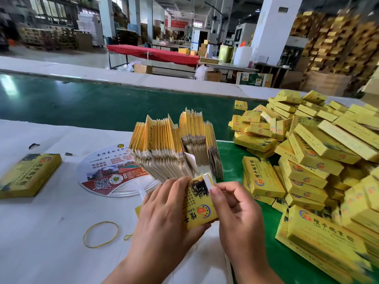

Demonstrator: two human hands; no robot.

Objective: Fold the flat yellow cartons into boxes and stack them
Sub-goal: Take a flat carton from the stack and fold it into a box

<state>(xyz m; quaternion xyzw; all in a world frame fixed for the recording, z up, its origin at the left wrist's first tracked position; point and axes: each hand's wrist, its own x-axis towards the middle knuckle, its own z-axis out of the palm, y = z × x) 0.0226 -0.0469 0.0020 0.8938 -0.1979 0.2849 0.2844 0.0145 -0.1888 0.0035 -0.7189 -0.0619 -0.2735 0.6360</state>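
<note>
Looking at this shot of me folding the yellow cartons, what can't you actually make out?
Head view only:
- Carton in hand: lower half hidden by left hand and right hand.
- Pile of folded boxes: cut off by the right edge, blurred there.
- Printed fan: far part hidden behind flat cartons; text too small.

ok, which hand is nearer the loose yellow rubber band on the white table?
Left. The left hand sits just right of the yellow rubber band; the right hand is farther right, beyond the yellow carton both hands hold.
</note>
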